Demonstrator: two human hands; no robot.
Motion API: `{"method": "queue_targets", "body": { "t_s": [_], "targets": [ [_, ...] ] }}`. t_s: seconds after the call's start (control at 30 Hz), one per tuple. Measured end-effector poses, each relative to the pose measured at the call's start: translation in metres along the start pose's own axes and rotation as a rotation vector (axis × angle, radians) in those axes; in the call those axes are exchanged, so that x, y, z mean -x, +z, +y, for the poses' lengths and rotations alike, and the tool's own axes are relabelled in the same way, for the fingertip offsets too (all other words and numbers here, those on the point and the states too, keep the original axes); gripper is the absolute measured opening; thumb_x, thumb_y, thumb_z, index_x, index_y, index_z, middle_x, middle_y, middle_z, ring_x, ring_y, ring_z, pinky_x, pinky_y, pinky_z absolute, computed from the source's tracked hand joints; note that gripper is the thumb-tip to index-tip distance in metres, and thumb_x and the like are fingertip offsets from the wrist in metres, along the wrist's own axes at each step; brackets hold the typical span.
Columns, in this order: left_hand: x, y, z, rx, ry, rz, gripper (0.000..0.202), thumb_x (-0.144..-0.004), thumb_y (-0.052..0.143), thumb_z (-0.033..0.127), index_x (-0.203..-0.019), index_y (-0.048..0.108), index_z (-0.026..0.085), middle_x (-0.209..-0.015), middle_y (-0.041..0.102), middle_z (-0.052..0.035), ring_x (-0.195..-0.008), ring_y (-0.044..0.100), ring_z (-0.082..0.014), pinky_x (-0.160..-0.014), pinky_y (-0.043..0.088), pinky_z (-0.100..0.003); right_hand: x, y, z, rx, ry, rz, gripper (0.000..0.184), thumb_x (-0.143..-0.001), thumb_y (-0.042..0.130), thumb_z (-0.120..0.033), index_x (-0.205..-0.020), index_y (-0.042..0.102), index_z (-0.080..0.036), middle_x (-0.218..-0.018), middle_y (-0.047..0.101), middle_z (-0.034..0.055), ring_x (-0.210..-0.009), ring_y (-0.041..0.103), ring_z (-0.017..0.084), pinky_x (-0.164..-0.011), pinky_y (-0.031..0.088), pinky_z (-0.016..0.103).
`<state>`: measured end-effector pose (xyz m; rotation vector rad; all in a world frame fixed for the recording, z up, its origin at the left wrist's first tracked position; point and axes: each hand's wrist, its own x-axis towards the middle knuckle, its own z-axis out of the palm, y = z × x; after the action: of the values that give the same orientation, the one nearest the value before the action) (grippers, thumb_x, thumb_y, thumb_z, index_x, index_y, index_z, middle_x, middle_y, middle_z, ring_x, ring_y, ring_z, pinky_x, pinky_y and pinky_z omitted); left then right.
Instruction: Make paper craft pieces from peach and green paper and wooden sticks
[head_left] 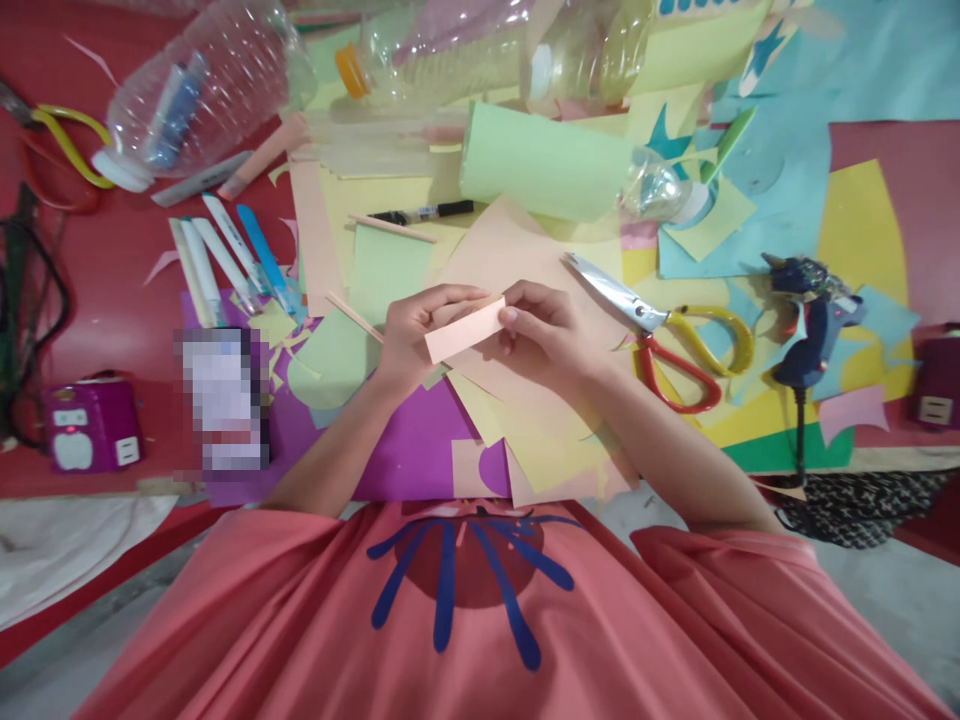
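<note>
Both my hands meet over the middle of the table and pinch a small peach paper strip [463, 331] between them. My left hand [417, 332] grips its left end with fingers curled over the top. My right hand [541, 328] holds the right end between thumb and fingers. Under them lies a large peach sheet [504, 255] on a heap of yellow and purple paper. A thin wooden stick [354, 317] lies just left of my left hand.
Scissors with red and yellow handles [660, 330] lie right of my hands, a blue glue gun [808, 322] beyond them. Clear plastic bottles [202, 95], a green paper roll [544, 165], a black marker [427, 212] and several glue sticks [232, 260] lie further back. A purple box [91, 424] sits far left.
</note>
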<state>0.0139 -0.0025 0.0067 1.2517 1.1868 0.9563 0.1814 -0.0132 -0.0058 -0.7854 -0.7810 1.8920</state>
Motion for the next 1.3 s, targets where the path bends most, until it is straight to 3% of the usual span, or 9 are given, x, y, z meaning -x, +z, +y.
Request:
{"method": "queue_targets", "body": {
  "t_s": [0.1, 0.4, 0.8, 0.93, 1.1, 1.2, 1.3],
  "targets": [
    [0.003, 0.0, 0.001, -0.041, 0.047, -0.009, 0.026, -0.074, 0.075, 0.043, -0.091, 0.078, 0.024, -0.097, 0.077, -0.0031, -0.077, 0.07, -0.0139, -0.055, 0.051, -0.02, 0.001, 0.001, -0.001, 0.023, -0.004, 0.022, 0.029, -0.077, 0.077, -0.041, -0.076, 0.059, -0.019, -0.051, 0.055, -0.0072, -0.051, 0.053, 0.007, -0.058, 0.048, 0.025],
    [0.004, 0.002, 0.003, -0.088, 0.031, 0.006, 0.021, -0.08, 0.069, 0.041, -0.09, 0.077, 0.024, -0.097, 0.077, -0.0024, -0.086, 0.071, -0.0162, -0.068, 0.055, -0.023, 0.002, 0.002, -0.005, 0.1, -0.021, 0.073, 0.029, -0.079, 0.075, -0.042, -0.072, 0.059, -0.019, -0.05, 0.055, -0.0068, -0.048, 0.054, 0.008, -0.053, 0.048, 0.023],
    [0.006, 0.001, 0.002, -0.133, 0.053, -0.016, 0.022, -0.081, 0.067, 0.04, -0.093, 0.076, 0.024, -0.096, 0.077, -0.0021, -0.083, 0.069, -0.0157, -0.066, 0.054, -0.023, 0.002, 0.002, -0.006, 0.145, -0.042, 0.111, 0.032, -0.075, 0.077, -0.044, -0.067, 0.059, -0.018, -0.05, 0.054, -0.0061, -0.048, 0.052, 0.008, -0.053, 0.048, 0.025],
    [0.004, 0.001, -0.001, -0.147, 0.063, -0.036, 0.034, -0.082, 0.065, 0.053, -0.096, 0.075, 0.024, -0.1, 0.076, -0.0031, -0.078, 0.07, -0.015, -0.063, 0.054, -0.023, 0.003, -0.001, -0.011, 0.348, -0.1, 0.149, 0.031, -0.079, 0.073, -0.043, -0.064, 0.06, -0.019, -0.052, 0.055, -0.0048, -0.051, 0.051, 0.008, -0.053, 0.042, 0.024],
    [0.003, -0.001, -0.003, -0.115, 0.069, 0.02, 0.062, -0.089, 0.037, 0.07, -0.102, 0.073, 0.021, -0.095, 0.076, -0.0066, -0.067, 0.069, -0.0145, -0.055, 0.053, -0.024, 0.002, -0.006, -0.015, 0.508, -0.167, 0.19, 0.028, -0.082, 0.068, -0.037, -0.063, 0.059, -0.02, -0.052, 0.055, -0.0049, -0.05, 0.049, 0.007, -0.052, 0.037, 0.024],
    [0.003, -0.002, -0.003, -0.131, 0.092, 0.023, 0.061, -0.084, 0.046, 0.073, -0.104, 0.072, 0.021, -0.102, 0.075, -0.0069, -0.072, 0.07, -0.0155, -0.058, 0.055, -0.024, 0.001, -0.009, -0.014, 0.525, -0.188, 0.198, 0.025, -0.083, 0.066, -0.033, -0.063, 0.06, -0.02, -0.052, 0.056, -0.0049, -0.05, 0.05, 0.008, -0.052, 0.038, 0.024],
    [0.0, -0.002, -0.003, -0.156, 0.096, 0.034, 0.047, -0.08, 0.063, 0.062, -0.102, 0.072, 0.022, -0.107, 0.074, -0.005, -0.062, 0.067, -0.0107, -0.057, 0.056, -0.023, 0.0, -0.009, -0.014, 0.517, -0.193, 0.212, 0.023, -0.083, 0.063, -0.026, -0.061, 0.06, -0.02, -0.052, 0.056, -0.005, -0.05, 0.05, 0.007, -0.053, 0.038, 0.024]
  ]
}}
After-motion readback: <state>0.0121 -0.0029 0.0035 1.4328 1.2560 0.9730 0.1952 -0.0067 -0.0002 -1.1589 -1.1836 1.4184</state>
